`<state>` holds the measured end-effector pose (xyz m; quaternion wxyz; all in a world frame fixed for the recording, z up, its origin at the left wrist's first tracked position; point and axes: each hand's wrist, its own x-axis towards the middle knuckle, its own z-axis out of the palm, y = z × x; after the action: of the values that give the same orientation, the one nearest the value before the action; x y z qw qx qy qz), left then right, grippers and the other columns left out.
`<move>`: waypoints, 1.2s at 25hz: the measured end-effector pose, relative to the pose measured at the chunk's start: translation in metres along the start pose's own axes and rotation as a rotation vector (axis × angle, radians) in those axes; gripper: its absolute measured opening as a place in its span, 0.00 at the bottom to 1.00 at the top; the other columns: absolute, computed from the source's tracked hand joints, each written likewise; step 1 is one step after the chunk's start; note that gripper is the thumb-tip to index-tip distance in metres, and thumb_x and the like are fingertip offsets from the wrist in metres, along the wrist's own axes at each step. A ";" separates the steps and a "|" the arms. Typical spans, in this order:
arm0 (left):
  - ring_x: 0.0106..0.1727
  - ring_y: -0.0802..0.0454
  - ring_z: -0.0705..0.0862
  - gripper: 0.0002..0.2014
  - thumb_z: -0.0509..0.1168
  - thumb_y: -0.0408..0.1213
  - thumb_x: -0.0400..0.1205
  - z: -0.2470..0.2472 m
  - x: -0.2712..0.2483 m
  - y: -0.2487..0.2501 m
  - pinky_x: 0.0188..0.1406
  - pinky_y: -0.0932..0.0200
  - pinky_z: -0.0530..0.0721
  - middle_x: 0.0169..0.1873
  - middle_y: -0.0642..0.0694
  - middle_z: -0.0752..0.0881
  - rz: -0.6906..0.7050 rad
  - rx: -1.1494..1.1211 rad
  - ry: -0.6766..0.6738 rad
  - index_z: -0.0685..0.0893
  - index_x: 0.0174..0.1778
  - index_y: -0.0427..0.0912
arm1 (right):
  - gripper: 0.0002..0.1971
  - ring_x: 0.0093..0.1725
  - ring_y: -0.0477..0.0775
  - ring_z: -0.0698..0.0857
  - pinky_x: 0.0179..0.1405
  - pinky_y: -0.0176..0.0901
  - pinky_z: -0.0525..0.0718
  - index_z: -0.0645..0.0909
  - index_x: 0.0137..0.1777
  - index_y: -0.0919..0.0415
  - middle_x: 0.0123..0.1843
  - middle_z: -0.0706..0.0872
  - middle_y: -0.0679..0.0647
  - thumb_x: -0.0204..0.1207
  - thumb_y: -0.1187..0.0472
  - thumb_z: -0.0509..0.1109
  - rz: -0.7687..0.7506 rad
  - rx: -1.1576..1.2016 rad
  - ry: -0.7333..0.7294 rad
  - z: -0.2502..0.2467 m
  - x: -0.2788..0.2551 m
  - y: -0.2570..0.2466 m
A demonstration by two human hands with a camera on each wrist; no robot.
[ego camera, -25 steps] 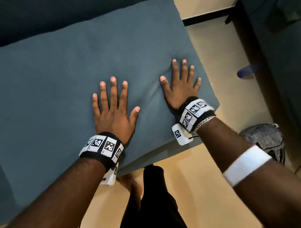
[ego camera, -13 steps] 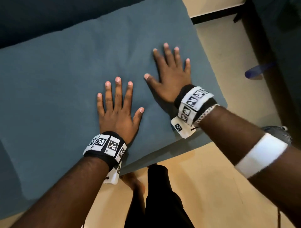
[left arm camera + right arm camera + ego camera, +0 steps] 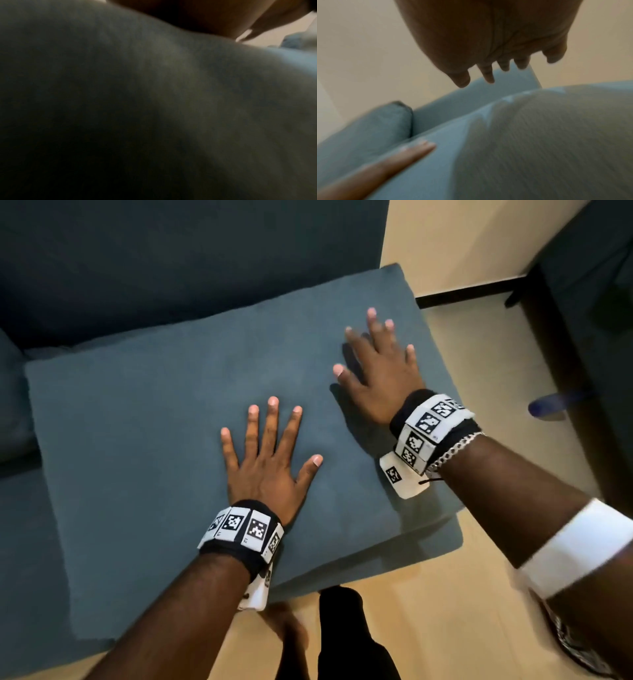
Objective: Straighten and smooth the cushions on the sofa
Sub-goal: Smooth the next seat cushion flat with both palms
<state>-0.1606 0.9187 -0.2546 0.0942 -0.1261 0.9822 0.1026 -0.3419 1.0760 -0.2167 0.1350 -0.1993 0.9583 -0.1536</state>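
Note:
A large blue-grey seat cushion [image 3: 154,422] lies on the sofa, its right end at the sofa's edge. My left hand [image 3: 270,453] lies flat on its middle, fingers spread and straight. My right hand [image 3: 376,371] hovers or rests lightly over the cushion's far right part, fingers spread; its shadow falls on the fabric. In the right wrist view the right hand [image 3: 488,54] is above the cushion [image 3: 539,135], with a finger of the left hand [image 3: 393,159] lying on the fabric. The left wrist view is dark, filled by cushion fabric [image 3: 154,108].
The dark sofa backrest [image 3: 171,261] rises behind the cushion, and another cushion [image 3: 13,392] sits at the far left. Beige floor [image 3: 496,354] lies to the right, with dark furniture [image 3: 589,320] and a blue object [image 3: 551,405] beside it. My leg [image 3: 346,631] stands before the sofa.
My right hand has slid away from me along the cushion toward its far right corner. The left hand has stayed flat in the same place. The head view has pulled back.

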 end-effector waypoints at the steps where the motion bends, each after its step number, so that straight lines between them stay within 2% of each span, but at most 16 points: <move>1: 0.90 0.46 0.35 0.39 0.42 0.74 0.84 -0.005 0.010 -0.001 0.84 0.25 0.36 0.90 0.54 0.36 -0.033 -0.015 -0.010 0.38 0.88 0.65 | 0.34 0.93 0.61 0.45 0.88 0.73 0.47 0.58 0.91 0.50 0.94 0.45 0.54 0.88 0.39 0.57 -0.024 0.098 0.163 -0.024 0.001 -0.007; 3: 0.89 0.47 0.29 0.41 0.40 0.78 0.81 -0.015 0.033 -0.001 0.81 0.23 0.31 0.89 0.55 0.31 -0.084 -0.056 -0.060 0.34 0.87 0.69 | 0.34 0.92 0.62 0.51 0.89 0.68 0.53 0.61 0.90 0.56 0.94 0.51 0.59 0.87 0.44 0.61 -0.093 0.285 0.487 -0.046 0.004 -0.015; 4: 0.88 0.47 0.27 0.42 0.40 0.80 0.79 -0.019 0.043 -0.001 0.79 0.22 0.28 0.88 0.56 0.29 -0.106 -0.065 -0.088 0.33 0.86 0.70 | 0.36 0.93 0.63 0.50 0.90 0.67 0.52 0.58 0.91 0.56 0.94 0.49 0.60 0.87 0.44 0.61 -0.098 0.254 0.498 -0.038 0.004 -0.017; 8: 0.84 0.44 0.20 0.51 0.47 0.86 0.70 -0.026 0.070 -0.009 0.75 0.19 0.26 0.84 0.56 0.21 -0.144 -0.068 -0.290 0.28 0.83 0.73 | 0.42 0.91 0.60 0.31 0.86 0.77 0.36 0.34 0.91 0.44 0.91 0.27 0.50 0.85 0.28 0.45 -0.115 -0.307 -0.297 0.040 -0.013 -0.008; 10: 0.82 0.43 0.17 0.53 0.45 0.87 0.68 -0.021 0.075 -0.013 0.75 0.18 0.26 0.81 0.55 0.17 -0.137 -0.066 -0.368 0.23 0.80 0.72 | 0.42 0.90 0.59 0.27 0.86 0.76 0.34 0.36 0.92 0.43 0.91 0.25 0.48 0.85 0.28 0.50 -0.079 -0.219 -0.329 0.020 -0.001 -0.006; 12: 0.81 0.42 0.15 0.53 0.43 0.87 0.68 -0.015 0.079 -0.016 0.74 0.18 0.26 0.79 0.55 0.14 -0.137 -0.075 -0.396 0.19 0.78 0.71 | 0.41 0.91 0.59 0.30 0.85 0.72 0.35 0.43 0.92 0.43 0.92 0.29 0.48 0.86 0.33 0.57 -0.106 -0.011 -0.133 -0.028 0.027 -0.017; 15: 0.80 0.41 0.14 0.53 0.41 0.87 0.68 -0.007 0.087 -0.018 0.73 0.16 0.26 0.78 0.54 0.12 -0.127 -0.068 -0.432 0.16 0.77 0.69 | 0.39 0.93 0.61 0.42 0.87 0.71 0.45 0.53 0.92 0.50 0.94 0.41 0.54 0.85 0.42 0.64 -0.042 0.276 0.417 -0.069 0.077 -0.009; 16: 0.80 0.41 0.14 0.53 0.41 0.87 0.68 -0.006 0.089 -0.019 0.73 0.16 0.26 0.78 0.53 0.12 -0.132 -0.062 -0.445 0.16 0.77 0.69 | 0.41 0.93 0.62 0.44 0.87 0.71 0.47 0.51 0.92 0.51 0.94 0.42 0.56 0.84 0.42 0.64 0.000 0.219 0.430 -0.063 0.090 -0.003; 17: 0.79 0.40 0.13 0.54 0.41 0.87 0.67 -0.004 0.089 -0.019 0.73 0.16 0.26 0.78 0.53 0.12 -0.136 -0.057 -0.461 0.15 0.76 0.69 | 0.42 0.93 0.62 0.42 0.88 0.72 0.45 0.47 0.93 0.49 0.94 0.40 0.56 0.85 0.38 0.61 0.006 0.084 0.275 -0.049 0.099 0.003; 19: 0.79 0.40 0.13 0.54 0.41 0.88 0.68 -0.002 0.092 -0.017 0.73 0.16 0.25 0.77 0.53 0.11 -0.147 -0.050 -0.491 0.15 0.76 0.68 | 0.43 0.93 0.61 0.38 0.88 0.75 0.41 0.39 0.92 0.45 0.93 0.34 0.53 0.84 0.28 0.50 0.023 -0.188 -0.240 -0.006 0.104 0.019; 21: 0.79 0.40 0.12 0.54 0.41 0.87 0.68 0.002 0.096 -0.018 0.72 0.16 0.25 0.76 0.52 0.11 -0.148 -0.029 -0.511 0.14 0.76 0.67 | 0.45 0.93 0.59 0.38 0.89 0.73 0.41 0.42 0.92 0.45 0.93 0.35 0.51 0.81 0.24 0.49 0.031 -0.191 -0.393 -0.004 0.109 0.029; 22: 0.78 0.39 0.12 0.54 0.41 0.87 0.68 0.004 0.098 -0.019 0.72 0.16 0.25 0.76 0.52 0.10 -0.151 -0.027 -0.522 0.14 0.75 0.67 | 0.44 0.93 0.58 0.40 0.89 0.72 0.42 0.48 0.92 0.44 0.94 0.38 0.51 0.81 0.25 0.53 0.023 -0.065 -0.310 -0.017 0.113 0.028; 24: 0.78 0.39 0.12 0.54 0.39 0.87 0.66 0.006 0.101 -0.020 0.72 0.16 0.24 0.76 0.52 0.10 -0.153 -0.041 -0.542 0.13 0.75 0.67 | 0.40 0.93 0.57 0.45 0.89 0.68 0.44 0.58 0.90 0.46 0.94 0.44 0.51 0.83 0.32 0.61 0.010 0.200 0.057 -0.051 0.105 0.021; 26: 0.78 0.40 0.12 0.54 0.37 0.87 0.64 0.006 0.102 -0.020 0.71 0.18 0.23 0.76 0.52 0.10 -0.150 -0.043 -0.542 0.13 0.75 0.67 | 0.39 0.93 0.57 0.44 0.87 0.64 0.40 0.58 0.91 0.49 0.94 0.46 0.52 0.83 0.35 0.63 0.077 0.331 0.422 -0.055 0.082 0.032; 27: 0.78 0.40 0.11 0.54 0.37 0.87 0.64 0.006 0.102 -0.019 0.71 0.18 0.23 0.76 0.52 0.10 -0.153 -0.039 -0.543 0.13 0.75 0.67 | 0.41 0.93 0.57 0.40 0.87 0.65 0.36 0.54 0.92 0.48 0.94 0.42 0.51 0.83 0.32 0.59 0.107 0.240 0.411 -0.043 0.069 0.038; 30: 0.78 0.40 0.11 0.55 0.42 0.88 0.67 0.006 0.096 -0.016 0.71 0.18 0.24 0.77 0.52 0.11 -0.156 -0.032 -0.553 0.14 0.76 0.67 | 0.47 0.91 0.54 0.30 0.87 0.75 0.38 0.34 0.90 0.35 0.91 0.28 0.44 0.75 0.18 0.42 0.140 -0.055 -0.199 0.022 0.041 0.060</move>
<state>-0.2469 0.8829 -0.2836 0.3642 -0.1697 0.9048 0.1412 -0.3915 1.1060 -0.2660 0.2344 -0.1499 0.9556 -0.0970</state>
